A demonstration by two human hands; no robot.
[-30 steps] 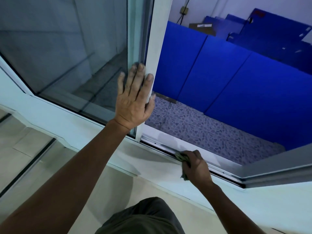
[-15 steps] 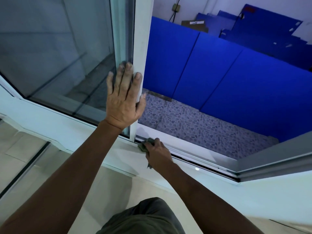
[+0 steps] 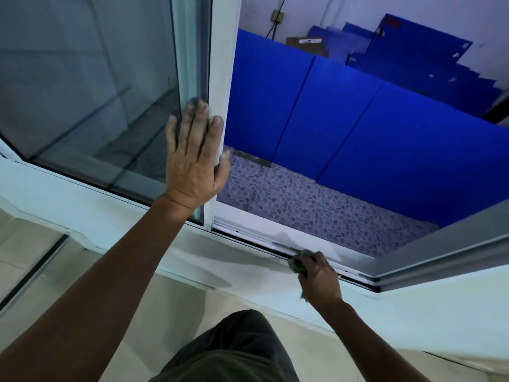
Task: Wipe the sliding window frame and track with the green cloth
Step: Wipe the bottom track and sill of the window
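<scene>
My left hand point(image 3: 192, 158) lies flat with straight fingers against the white upright edge of the sliding window sash point(image 3: 220, 78), thumb hooked round its far side. The bottom track point(image 3: 248, 235) runs from below the sash to the lower right. My right hand point(image 3: 319, 277) grips the bunched green cloth point(image 3: 298, 260) and presses it into the track, right of the middle. Most of the cloth is hidden in my fist; a bit hangs below the hand.
The glass pane point(image 3: 88, 86) fills the upper left. Through the open window I see a pebble-patterned floor point(image 3: 303, 199) and blue panels point(image 3: 358, 119). A grey frame bar point(image 3: 440, 244) closes the track at the right. The white sill point(image 3: 137, 224) lies under the track.
My right hand with the cloth slid left along the track to the sash's foot, then back to the right. My left hand stays on the sash edge.
</scene>
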